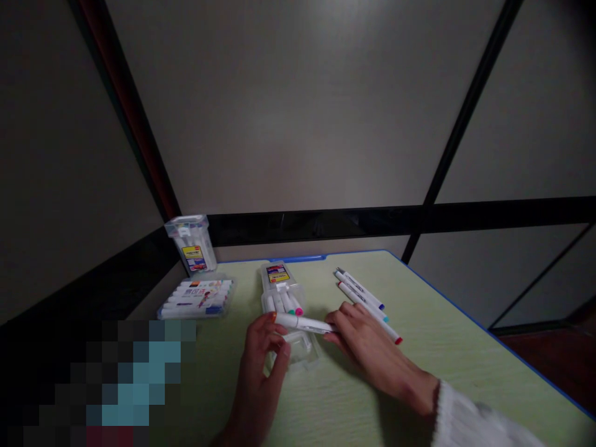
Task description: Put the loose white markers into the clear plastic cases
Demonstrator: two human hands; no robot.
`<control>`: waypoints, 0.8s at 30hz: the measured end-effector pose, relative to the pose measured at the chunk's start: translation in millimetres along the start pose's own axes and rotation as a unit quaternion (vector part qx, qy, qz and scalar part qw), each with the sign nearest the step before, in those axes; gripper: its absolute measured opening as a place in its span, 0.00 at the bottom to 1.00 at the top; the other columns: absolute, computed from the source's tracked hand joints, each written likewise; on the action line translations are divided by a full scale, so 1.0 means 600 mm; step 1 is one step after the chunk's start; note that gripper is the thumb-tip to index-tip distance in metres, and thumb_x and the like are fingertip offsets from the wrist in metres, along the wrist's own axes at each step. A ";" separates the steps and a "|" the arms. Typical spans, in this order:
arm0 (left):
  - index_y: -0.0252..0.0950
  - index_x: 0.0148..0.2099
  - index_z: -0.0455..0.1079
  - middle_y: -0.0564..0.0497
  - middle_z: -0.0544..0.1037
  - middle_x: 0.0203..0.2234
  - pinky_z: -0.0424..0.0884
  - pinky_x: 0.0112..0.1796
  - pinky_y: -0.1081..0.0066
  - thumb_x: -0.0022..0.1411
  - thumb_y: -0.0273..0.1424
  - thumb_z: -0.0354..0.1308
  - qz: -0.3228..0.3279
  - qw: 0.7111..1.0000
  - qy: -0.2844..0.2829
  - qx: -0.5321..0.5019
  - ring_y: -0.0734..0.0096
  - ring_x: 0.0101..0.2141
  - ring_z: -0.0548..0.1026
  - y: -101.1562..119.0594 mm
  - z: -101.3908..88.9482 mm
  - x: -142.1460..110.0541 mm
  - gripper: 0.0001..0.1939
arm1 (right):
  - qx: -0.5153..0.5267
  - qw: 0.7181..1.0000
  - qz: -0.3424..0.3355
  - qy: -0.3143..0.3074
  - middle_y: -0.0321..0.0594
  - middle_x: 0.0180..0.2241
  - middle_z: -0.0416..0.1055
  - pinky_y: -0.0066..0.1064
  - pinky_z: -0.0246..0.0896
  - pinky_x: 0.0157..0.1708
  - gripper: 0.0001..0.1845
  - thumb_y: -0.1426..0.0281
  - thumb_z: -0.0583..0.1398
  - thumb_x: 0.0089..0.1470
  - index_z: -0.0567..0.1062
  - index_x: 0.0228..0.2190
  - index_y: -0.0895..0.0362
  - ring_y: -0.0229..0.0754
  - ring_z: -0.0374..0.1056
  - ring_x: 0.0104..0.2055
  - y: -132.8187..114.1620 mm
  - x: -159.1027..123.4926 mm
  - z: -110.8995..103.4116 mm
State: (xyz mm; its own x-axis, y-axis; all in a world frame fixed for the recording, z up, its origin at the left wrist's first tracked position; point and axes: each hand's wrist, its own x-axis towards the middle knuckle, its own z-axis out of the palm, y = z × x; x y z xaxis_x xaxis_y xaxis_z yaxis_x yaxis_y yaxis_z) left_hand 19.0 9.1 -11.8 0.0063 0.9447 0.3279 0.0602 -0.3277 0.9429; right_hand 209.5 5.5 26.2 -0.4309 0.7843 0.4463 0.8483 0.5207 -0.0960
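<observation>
I am holding the white marker (pixel 305 323) crosswise between left hand (pixel 266 347) and right hand (pixel 361 335), its orange end pointing left, above the open case (pixel 284 298); the pale green tabletop (pixel 335 397) is meeting grey wall panels (pixel 298 112) beyond.

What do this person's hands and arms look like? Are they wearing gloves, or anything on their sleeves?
No gloves: both the left hand and the right hand are bare, and no watch shows at either wrist. The right arm wears a whitish sleeve with a soft-looking, slightly uneven edge. No sleeve shows on the left. The picture is too soft to rule out small rings.
</observation>
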 end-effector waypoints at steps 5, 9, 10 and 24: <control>0.37 0.48 0.60 0.49 0.72 0.36 0.67 0.31 0.73 0.54 0.33 0.56 -0.046 0.998 0.015 -0.036 0.70 0.31 0.71 0.010 0.001 -0.001 0.19 | 0.039 0.999 -0.022 -0.008 0.42 0.27 0.69 0.33 0.58 0.30 0.16 0.64 0.46 0.62 0.67 0.29 0.58 0.43 0.65 0.29 -0.003 0.000 0.003; 0.35 0.39 0.66 0.53 0.71 0.25 0.63 0.26 0.75 0.51 0.36 0.58 -0.058 0.998 0.027 0.004 0.69 0.28 0.70 0.023 0.000 0.001 0.13 | 0.071 0.997 -0.022 -0.006 0.41 0.26 0.69 0.32 0.58 0.27 0.15 0.64 0.46 0.62 0.65 0.28 0.57 0.41 0.64 0.27 -0.003 -0.002 0.007; 0.35 0.36 0.67 0.54 0.70 0.23 0.63 0.25 0.76 0.51 0.36 0.57 -0.059 0.998 0.025 0.009 0.70 0.27 0.70 0.025 0.000 0.001 0.12 | 0.076 0.997 -0.021 -0.004 0.41 0.26 0.69 0.31 0.58 0.26 0.15 0.64 0.46 0.62 0.65 0.28 0.57 0.41 0.64 0.26 -0.003 -0.002 0.007; 0.35 0.29 0.66 0.59 0.62 0.13 0.59 0.19 0.78 0.50 0.45 0.57 -0.063 0.992 0.094 -0.047 0.76 0.17 0.62 0.027 -0.003 0.016 0.17 | 0.240 0.962 0.090 0.094 0.37 0.23 0.67 0.27 0.55 0.22 0.15 0.58 0.54 0.56 0.69 0.27 0.57 0.38 0.62 0.23 0.006 -0.006 0.020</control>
State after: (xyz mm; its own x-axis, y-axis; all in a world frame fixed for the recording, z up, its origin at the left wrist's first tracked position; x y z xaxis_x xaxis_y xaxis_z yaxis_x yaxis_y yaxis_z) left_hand 18.4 12.6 6.8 -0.1824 0.9618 0.2043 -0.0438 -0.2155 0.9755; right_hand 210.6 8.6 13.4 -0.1892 0.8247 0.5330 0.6440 0.5140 -0.5666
